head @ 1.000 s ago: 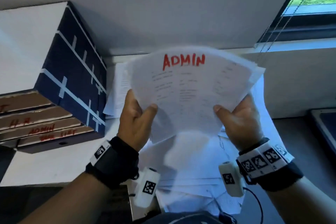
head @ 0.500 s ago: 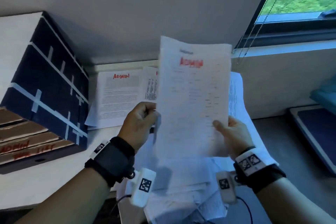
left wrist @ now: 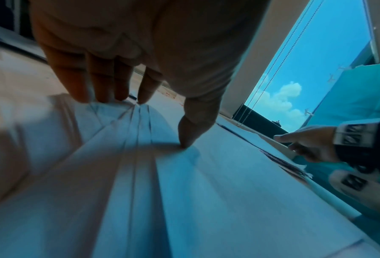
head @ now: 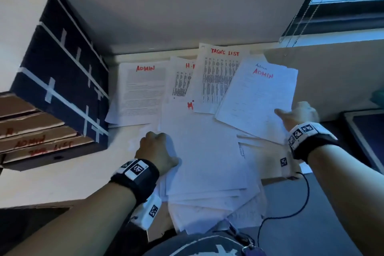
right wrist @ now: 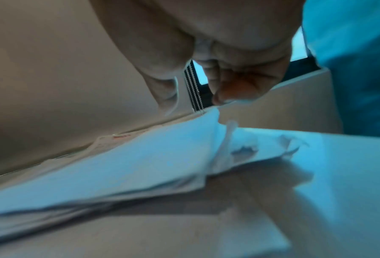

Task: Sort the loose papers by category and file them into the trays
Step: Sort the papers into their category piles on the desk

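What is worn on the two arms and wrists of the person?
Both forearms are bare, with no sleeves. The left hand and right hand each have a black wristband topped by a white strip with square black-and-white markers. Under each wrist hangs a small white camera unit, also with a marker. A thin black cable runs from the right one.

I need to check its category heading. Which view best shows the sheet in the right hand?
The head view: the ADMIN sheet faces the camera, red heading readable, the right hand pinching its edge. The right wrist view shows it edge-on and blurred; the left wrist view shows only a thin edge.
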Demonstrator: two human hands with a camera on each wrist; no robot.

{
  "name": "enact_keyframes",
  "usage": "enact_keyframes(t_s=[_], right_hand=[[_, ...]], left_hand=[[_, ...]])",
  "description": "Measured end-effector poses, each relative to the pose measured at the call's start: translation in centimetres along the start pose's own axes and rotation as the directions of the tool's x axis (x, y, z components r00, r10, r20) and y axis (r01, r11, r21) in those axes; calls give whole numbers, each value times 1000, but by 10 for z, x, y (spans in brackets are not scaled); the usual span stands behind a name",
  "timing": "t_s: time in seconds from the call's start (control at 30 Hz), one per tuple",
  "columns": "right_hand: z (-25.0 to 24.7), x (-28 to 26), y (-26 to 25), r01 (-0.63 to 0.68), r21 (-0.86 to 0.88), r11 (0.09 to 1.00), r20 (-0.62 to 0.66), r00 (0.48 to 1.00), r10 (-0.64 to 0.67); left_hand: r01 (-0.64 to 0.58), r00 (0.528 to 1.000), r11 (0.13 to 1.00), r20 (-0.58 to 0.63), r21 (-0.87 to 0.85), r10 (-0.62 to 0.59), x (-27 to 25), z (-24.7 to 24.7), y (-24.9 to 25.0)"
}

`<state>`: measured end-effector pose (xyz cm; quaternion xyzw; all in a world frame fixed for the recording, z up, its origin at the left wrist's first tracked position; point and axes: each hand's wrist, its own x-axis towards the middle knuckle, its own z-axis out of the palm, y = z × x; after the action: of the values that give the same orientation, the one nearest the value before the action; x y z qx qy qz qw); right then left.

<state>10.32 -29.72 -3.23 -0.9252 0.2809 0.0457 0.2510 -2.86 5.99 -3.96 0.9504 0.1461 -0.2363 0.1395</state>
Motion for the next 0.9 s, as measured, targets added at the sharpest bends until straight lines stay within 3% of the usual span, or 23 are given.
enact_keyframes(t_s=[0.07,0.1,0.13,0.2,0.27,0.47,0.67,0.77,0.83,0.9], right_hand=[[-2,-22,4,37,31,999,-68,997,-35],[0,-35,5,85,27,996,-32,996,-84],[5,-50,7,141,-14,990,62,988,-140],[23,-82,12,286,-127,950,303,923,-237],[44,-111,15,381,-172,908,423,861,-281],[62,-139,-1,429,-287,857,364,876,-317],[66,-142,-23,410,-106,906,302,881,-363],[68,-142,-28,367,87,926,331,866,-374],[68,-141,-27,263,262,928,351,870,-346],[64,-142,-26,41,462,886,425,867,-261]], left_hand=[[48,999,999,-3,-24,-48,1,2,1],[72,997,996,1,-52,-72,2,3,1],[92,996,992,9,-83,-92,3,3,1],[112,994,981,13,-156,-111,6,4,1],[123,992,960,13,-252,-123,7,5,1],[175,983,936,8,-307,-181,10,7,6],[135,990,920,10,-368,-141,10,10,0],[137,989,875,17,-465,-146,12,9,-9],[166,984,814,37,-557,-175,14,7,-15],[186,978,743,47,-643,-205,16,5,-20]])
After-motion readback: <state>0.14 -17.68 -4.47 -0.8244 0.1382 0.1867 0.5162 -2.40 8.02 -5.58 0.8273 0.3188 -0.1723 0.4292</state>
